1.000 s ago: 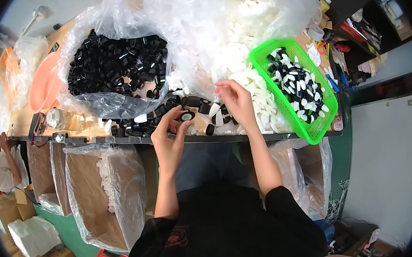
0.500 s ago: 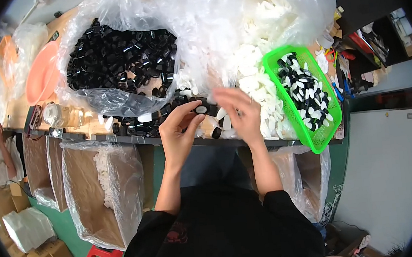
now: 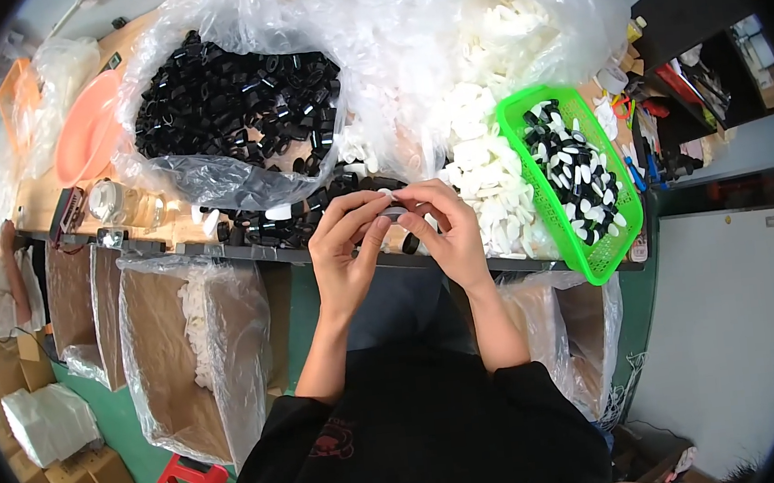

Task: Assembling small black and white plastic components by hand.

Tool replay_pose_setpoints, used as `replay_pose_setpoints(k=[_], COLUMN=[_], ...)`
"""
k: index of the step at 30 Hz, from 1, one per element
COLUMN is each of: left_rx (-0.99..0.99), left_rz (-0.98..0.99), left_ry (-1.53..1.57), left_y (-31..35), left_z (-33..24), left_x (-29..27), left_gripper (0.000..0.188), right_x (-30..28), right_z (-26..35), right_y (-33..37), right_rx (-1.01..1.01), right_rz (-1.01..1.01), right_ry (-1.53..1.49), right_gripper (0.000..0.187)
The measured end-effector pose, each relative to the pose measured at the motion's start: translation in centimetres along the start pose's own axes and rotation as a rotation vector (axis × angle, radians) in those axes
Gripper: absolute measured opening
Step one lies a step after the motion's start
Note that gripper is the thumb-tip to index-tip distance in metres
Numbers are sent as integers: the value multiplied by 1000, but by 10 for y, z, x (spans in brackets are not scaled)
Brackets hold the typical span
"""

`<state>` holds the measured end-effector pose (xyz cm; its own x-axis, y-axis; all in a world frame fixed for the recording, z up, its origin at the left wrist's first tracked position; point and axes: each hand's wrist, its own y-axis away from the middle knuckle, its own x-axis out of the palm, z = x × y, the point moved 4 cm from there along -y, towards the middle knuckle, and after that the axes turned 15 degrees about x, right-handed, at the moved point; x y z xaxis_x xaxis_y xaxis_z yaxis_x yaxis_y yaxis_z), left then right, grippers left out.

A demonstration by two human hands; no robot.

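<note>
My left hand (image 3: 343,250) pinches a small black plastic cap (image 3: 393,213) between thumb and fingers above the table's front edge. Against it, fingertips touching those of the left, my right hand (image 3: 454,240) is closed in a pinch too. A small white oval piece (image 3: 385,193) shows at the fingertips; the fingers partly hide it and the cap. Behind the hands, loose black caps (image 3: 260,233) lie along the table front. White oval pieces (image 3: 487,162) are heaped to the right of my right hand.
A clear plastic bag (image 3: 232,177) full of black caps lies open at the left. The green basket (image 3: 515,141) at the right holds black caps and white ovals. Further left are a pink basin (image 3: 84,145) and a glass jar (image 3: 108,201). Plastic-lined boxes (image 3: 170,355) stand below the table.
My right hand has moved left and in to meet my left hand at the cap. The left hand has shifted slightly right, and the fingertips are now together.
</note>
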<state>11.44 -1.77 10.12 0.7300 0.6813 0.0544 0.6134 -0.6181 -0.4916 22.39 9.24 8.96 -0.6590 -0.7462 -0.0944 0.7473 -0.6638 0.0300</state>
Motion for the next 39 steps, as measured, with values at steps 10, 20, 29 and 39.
replay_pose_setpoints(k=[10,20,29,39], left_rx=[80,231,146,193], left_rz=[-126,169,70,-114], left_ry=[-60,-724,-1034,-614], left_y=[16,-32,-47,3], left_z=[17,67,112,29], left_x=[5,-25,-93,-83], left_gripper=[14,12,8,11], right_x=[16,-102,-165,-40], right_z=[-8,-17,-3,-69], right_y=[8,30,30,-31], right_rx=[-16,-47,-90,-115], right_rz=[-96,-689,-926,-331], right_ry=[133,579,826,1042], right_gripper=[15,14,33,25])
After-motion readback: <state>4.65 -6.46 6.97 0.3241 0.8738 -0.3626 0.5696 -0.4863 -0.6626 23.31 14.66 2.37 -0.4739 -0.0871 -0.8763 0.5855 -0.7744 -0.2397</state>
